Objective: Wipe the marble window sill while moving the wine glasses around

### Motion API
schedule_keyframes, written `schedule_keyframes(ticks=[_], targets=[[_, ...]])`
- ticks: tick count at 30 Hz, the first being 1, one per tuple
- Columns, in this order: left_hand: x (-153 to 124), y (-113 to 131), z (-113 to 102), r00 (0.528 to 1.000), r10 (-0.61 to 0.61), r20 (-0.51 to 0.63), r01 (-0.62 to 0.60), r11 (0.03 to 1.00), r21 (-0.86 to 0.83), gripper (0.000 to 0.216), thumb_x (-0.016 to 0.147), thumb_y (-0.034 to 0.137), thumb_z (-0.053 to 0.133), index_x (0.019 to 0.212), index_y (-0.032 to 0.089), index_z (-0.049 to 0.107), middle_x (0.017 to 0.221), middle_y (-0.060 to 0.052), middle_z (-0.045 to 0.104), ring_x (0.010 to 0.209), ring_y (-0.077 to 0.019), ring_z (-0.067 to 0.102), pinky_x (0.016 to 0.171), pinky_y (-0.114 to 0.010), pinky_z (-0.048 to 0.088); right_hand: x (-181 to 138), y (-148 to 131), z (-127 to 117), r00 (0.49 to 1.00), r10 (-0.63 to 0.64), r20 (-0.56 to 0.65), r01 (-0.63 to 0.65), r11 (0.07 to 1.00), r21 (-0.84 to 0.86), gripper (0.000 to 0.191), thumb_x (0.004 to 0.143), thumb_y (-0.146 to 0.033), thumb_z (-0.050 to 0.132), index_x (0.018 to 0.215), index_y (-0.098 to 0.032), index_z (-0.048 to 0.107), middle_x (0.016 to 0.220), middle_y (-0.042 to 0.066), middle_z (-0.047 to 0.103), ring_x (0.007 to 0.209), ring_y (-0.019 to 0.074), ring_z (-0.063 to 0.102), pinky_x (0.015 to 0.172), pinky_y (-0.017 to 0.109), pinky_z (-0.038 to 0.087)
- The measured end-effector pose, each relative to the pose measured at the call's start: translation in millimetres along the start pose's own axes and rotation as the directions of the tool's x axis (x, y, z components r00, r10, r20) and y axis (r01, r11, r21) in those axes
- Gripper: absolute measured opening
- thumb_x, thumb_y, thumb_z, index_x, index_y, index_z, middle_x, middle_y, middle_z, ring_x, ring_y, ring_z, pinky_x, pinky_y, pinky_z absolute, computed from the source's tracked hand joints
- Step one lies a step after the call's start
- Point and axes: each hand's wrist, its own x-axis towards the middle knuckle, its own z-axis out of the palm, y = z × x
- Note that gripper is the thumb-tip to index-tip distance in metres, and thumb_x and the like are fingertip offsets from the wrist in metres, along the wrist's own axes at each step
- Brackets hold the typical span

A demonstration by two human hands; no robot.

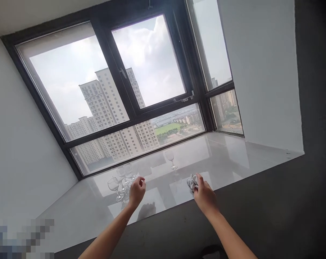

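Observation:
A crumpled white-and-grey cloth (192, 182) is pinched in the fingers of my right hand (205, 196), just over the front part of the glossy windowsill (163, 192). My left hand (137, 193) hovers above the sill with its fingers curled in and nothing visible in them. Beside it, to the left, several clear stemmed glasses stand upright in a group, the nearest being a wine glass (113, 184). My left hand partly hides this group. A single wine glass (170, 157) stands apart, farther back between my two hands.
Behind the sill rises a dark-framed window (130, 118) with a handle (122, 73). White walls (265, 72) close the sill at both sides. Its front edge drops to a dark grey wall (260, 205). A pixelated patch covers the lower left corner.

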Motion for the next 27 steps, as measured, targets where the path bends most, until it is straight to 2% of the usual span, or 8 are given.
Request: schedule_keyframes(ticks=[1, 4, 8, 14, 18, 22, 25, 27], targets=[[-8, -14, -13, 1.000, -0.013, -0.014, 0.014, 0.998, 0.065, 0.017, 0.083, 0.026, 0.046, 0.090, 0.022, 0.060, 0.070, 0.000, 0.059, 0.069, -0.0167, 0.058, 0.064, -0.025, 0.036, 0, 1, 1, 1.000, -0.007, -0.003, 0.007, 1.000, 0.002, 0.047, 0.086, -0.013, 0.049, 0.132, -0.019, 0.036, 0.097, 0.007, 0.061, 0.086, 0.0196, 0.059, 0.067, 0.026, 0.039], [-23, -53, -45, 0.982, -0.176, -0.070, 0.186, 0.963, 0.193, 0.017, 0.084, 0.031, 0.046, 0.087, 0.024, 0.060, 0.075, -0.002, 0.062, 0.078, -0.0207, 0.061, 0.064, -0.026, 0.035, 0, 3, 5, 1.000, -0.025, -0.016, 0.025, 1.000, 0.008, 0.047, 0.086, -0.013, 0.048, 0.131, -0.019, 0.036, 0.097, 0.008, 0.061, 0.086, 0.0203, 0.059, 0.068, 0.027, 0.040], [-18, -91, -66, 0.911, -0.392, -0.130, 0.412, 0.889, 0.199, 0.018, 0.079, 0.036, 0.048, 0.086, 0.025, 0.060, 0.084, -0.005, 0.066, 0.088, -0.0274, 0.062, 0.070, -0.031, 0.039, -1, 4, 7, 0.999, -0.034, -0.039, 0.035, 0.999, 0.017, 0.049, 0.085, -0.012, 0.048, 0.132, -0.019, 0.035, 0.098, 0.008, 0.061, 0.088, 0.0214, 0.060, 0.070, 0.028, 0.043], [14, -123, -59, 0.697, -0.691, -0.193, 0.713, 0.695, 0.090, 0.043, 0.067, 0.057, 0.056, 0.095, 0.024, 0.058, 0.091, -0.011, 0.069, 0.111, -0.0371, 0.054, 0.089, -0.045, 0.039, -3, 3, 6, 0.998, -0.043, -0.044, 0.043, 0.999, 0.008, 0.049, 0.086, -0.011, 0.044, 0.133, -0.020, 0.032, 0.098, 0.009, 0.061, 0.087, 0.0213, 0.061, 0.065, 0.027, 0.044], [21, -132, -50, 0.651, -0.742, -0.159, 0.757, 0.649, 0.076, 0.053, 0.064, 0.063, 0.056, 0.099, 0.023, 0.054, 0.098, -0.014, 0.066, 0.115, -0.0379, 0.052, 0.090, -0.047, 0.038, -4, 3, 6, 0.997, -0.060, -0.055, 0.059, 0.998, -0.011, 0.050, 0.086, -0.010, 0.044, 0.133, -0.020, 0.032, 0.097, 0.008, 0.061, 0.086, 0.0208, 0.061, 0.063, 0.025, 0.044], [22, -139, -45, 0.562, -0.803, -0.198, 0.824, 0.565, 0.043, 0.072, 0.058, 0.067, 0.057, 0.110, 0.018, 0.049, 0.112, -0.019, 0.061, 0.117, -0.0398, 0.051, 0.087, -0.046, 0.041, -4, 3, 5, 0.996, -0.062, -0.058, 0.062, 0.998, 0.001, 0.051, 0.085, -0.009, 0.044, 0.133, -0.020, 0.032, 0.097, 0.008, 0.061, 0.087, 0.0209, 0.061, 0.065, 0.027, 0.045], [25, -144, -43, 0.572, -0.785, -0.237, 0.813, 0.580, 0.041, 0.071, 0.058, 0.062, 0.060, 0.113, 0.018, 0.049, 0.120, -0.020, 0.058, 0.115, -0.0395, 0.052, 0.084, -0.045, 0.044, -4, 4, 6, 0.997, -0.051, -0.054, 0.052, 0.999, 0.004, 0.051, 0.084, -0.010, 0.044, 0.133, -0.021, 0.033, 0.097, 0.008, 0.061, 0.088, 0.0213, 0.061, 0.068, 0.028, 0.046], [28, -147, -41, 0.648, -0.730, -0.218, 0.756, 0.652, 0.063, 0.058, 0.060, 0.056, 0.060, 0.105, 0.021, 0.054, 0.114, -0.018, 0.061, 0.111, -0.0401, 0.055, 0.082, -0.047, 0.045, -4, 5, 8, 0.998, -0.048, -0.047, 0.048, 0.999, -0.001, 0.051, 0.084, -0.010, 0.044, 0.133, -0.021, 0.032, 0.097, 0.008, 0.061, 0.088, 0.0214, 0.060, 0.068, 0.029, 0.046]])
